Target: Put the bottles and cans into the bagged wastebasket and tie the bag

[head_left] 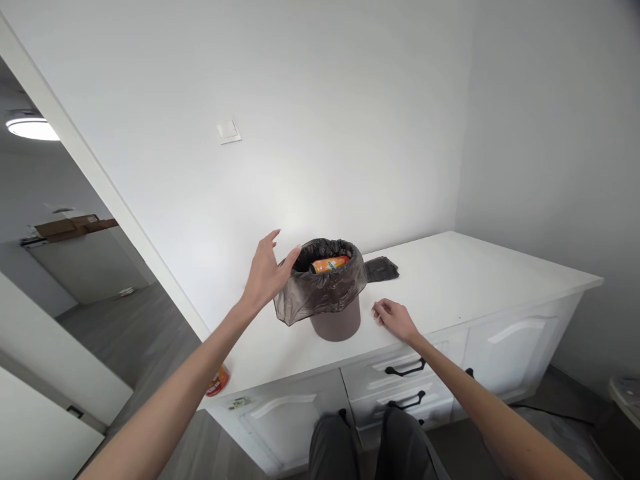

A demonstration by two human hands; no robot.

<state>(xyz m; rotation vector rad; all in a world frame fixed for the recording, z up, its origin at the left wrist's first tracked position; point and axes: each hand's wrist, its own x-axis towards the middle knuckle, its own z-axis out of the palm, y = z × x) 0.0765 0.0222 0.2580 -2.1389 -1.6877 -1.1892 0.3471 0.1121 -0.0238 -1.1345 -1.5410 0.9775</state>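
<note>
A small brown waste bin (336,321) stands on a white cabinet top (450,280), lined with a dark plastic bag (320,293) folded over its rim. An orange drink can (329,265) lies inside the bag. My left hand (265,272) is raised at the bin's left side, fingers spread, thumb touching the bag's rim. My right hand (394,316) rests on the cabinet top just right of the bin, fingers loosely curled with nothing visible in them. A folded dark bag (381,268) lies behind the bin.
Drawers with black handles (405,368) sit below the top. An orange can (219,381) lies on the floor at the cabinet's left corner. A doorway opens at the left, and walls close off the back and right.
</note>
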